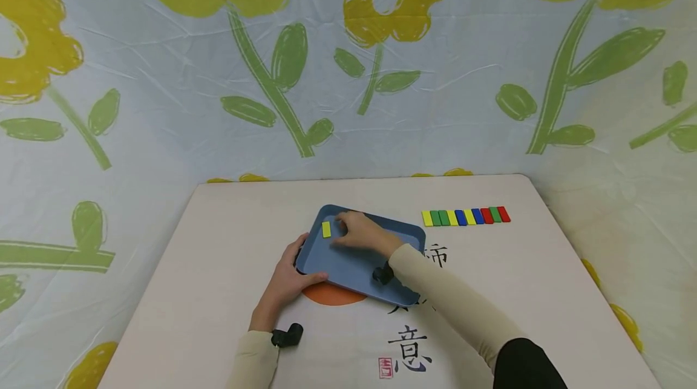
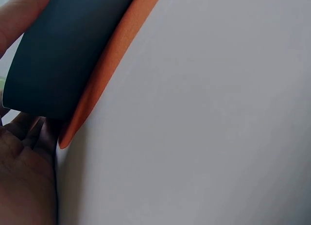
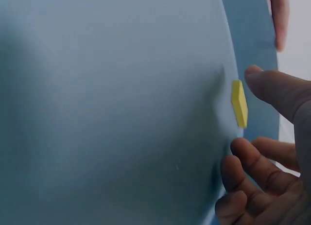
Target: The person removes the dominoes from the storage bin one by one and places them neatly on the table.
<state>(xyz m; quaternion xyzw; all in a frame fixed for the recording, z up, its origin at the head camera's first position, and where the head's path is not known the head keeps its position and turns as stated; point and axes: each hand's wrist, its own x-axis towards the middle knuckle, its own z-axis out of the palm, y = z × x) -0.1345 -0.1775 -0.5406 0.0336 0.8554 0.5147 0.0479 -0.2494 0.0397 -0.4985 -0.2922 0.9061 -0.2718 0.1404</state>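
Observation:
A blue tray [image 1: 348, 271] sits tilted at an angle on the table, its near left corner raised in the left wrist view. My left hand [image 1: 284, 283] grips that corner, thumb on the rim and fingers underneath. Inside the tray, near its left end, lies one yellow tile [image 1: 326, 229]. Over the tray, my right hand [image 1: 363, 233] hovers just right of this tile with nothing held. The right wrist view shows the yellow tile [image 3: 239, 103] between the spread thumb and the bent fingers [image 3: 257, 162], apart from both.
A row of red, blue, green and yellow tiles [image 1: 465, 217] lies on the table to the tray's right. An orange disc [image 1: 334, 296] printed on the table cover and black characters [image 1: 409, 349] show near the tray. A flowered cloth [image 1: 435, 104] hangs behind.

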